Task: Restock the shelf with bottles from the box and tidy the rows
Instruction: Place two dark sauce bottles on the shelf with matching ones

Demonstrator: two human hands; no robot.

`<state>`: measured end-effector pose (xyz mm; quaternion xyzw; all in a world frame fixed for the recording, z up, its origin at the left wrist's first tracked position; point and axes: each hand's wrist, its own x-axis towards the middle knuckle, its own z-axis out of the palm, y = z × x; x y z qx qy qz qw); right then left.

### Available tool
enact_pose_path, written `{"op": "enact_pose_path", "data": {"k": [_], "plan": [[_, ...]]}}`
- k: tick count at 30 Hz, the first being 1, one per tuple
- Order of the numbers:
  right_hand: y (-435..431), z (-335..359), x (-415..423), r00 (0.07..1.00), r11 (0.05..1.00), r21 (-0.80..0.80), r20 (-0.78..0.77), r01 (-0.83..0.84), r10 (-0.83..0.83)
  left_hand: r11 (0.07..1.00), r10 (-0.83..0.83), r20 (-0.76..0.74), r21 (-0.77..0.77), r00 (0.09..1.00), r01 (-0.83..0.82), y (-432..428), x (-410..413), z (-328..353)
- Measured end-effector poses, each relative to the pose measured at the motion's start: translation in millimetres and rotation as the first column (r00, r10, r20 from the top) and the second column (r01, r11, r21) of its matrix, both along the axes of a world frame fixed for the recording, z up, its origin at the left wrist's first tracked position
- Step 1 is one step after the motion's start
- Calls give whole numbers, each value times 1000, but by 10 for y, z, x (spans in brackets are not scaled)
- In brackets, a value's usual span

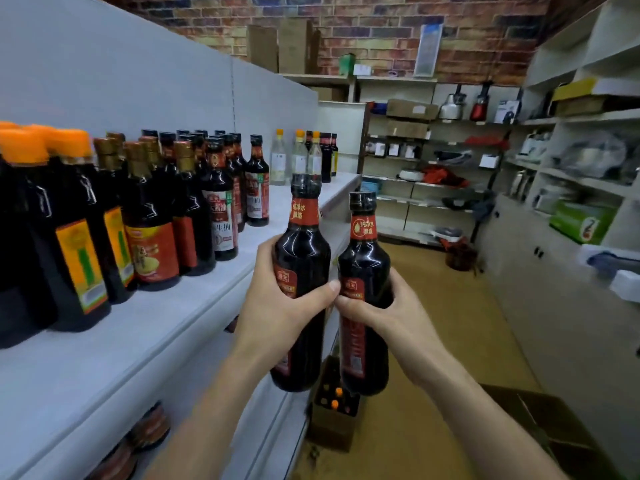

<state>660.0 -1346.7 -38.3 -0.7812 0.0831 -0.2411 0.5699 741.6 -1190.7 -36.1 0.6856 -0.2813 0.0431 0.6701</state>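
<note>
I hold two dark sauce bottles with black caps and red labels upright in front of me, side by side and nearly touching. My left hand (277, 306) grips the left bottle (303, 251) around its body. My right hand (388, 313) grips the right bottle (363, 258) the same way. Both bottles hang just off the front edge of the grey shelf (145, 341). Rows of dark bottles (152, 216) stand on the left part of that shelf. Below the bottles, an open cardboard box (332, 431) on the floor holds several bottles with orange caps.
Clear and dark bottles (311, 157) stand at the shelf's far end. Jar lids (152, 424) show on the shelf below. A second open box (554, 431) lies on the floor at the right. White cabinets and shelves with appliances (568, 216) line the right side.
</note>
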Motion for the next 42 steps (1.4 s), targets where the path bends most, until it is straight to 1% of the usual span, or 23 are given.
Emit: {"op": "enact_pose_path", "data": {"k": [4,13,18,21,27,30,37,42], "plan": [[-105,13,481,999,999,26,21,-32,31,999,36,9,21,999,-36,-57,388,9],[-404,60,1254,978,977,49,41,-207,205,984,173,3,48,985,-173,-292,947,43],[-874,63,1600,962,962,43,52,-271,269,966,251,24,61,968,-252,-717,1146,42],[-1259,94,1784,941,940,42,37,-339,337,948,312,27,51,950,-313,-1071,1234,70],[-1989,181,2100,904,905,1,38,-426,426,897,440,-10,38,898,-440,-1668,1381,70],[-2222,180,2259,888,888,14,38,-460,459,873,486,-19,50,874,-485,-1862,1427,60],[-2368,95,2694,846,845,47,34,-532,531,833,553,-13,57,833,-551,-2046,1693,78],[-2330,103,3075,819,818,37,29,-573,573,829,559,2,36,829,-559,-2060,2026,129]]}}
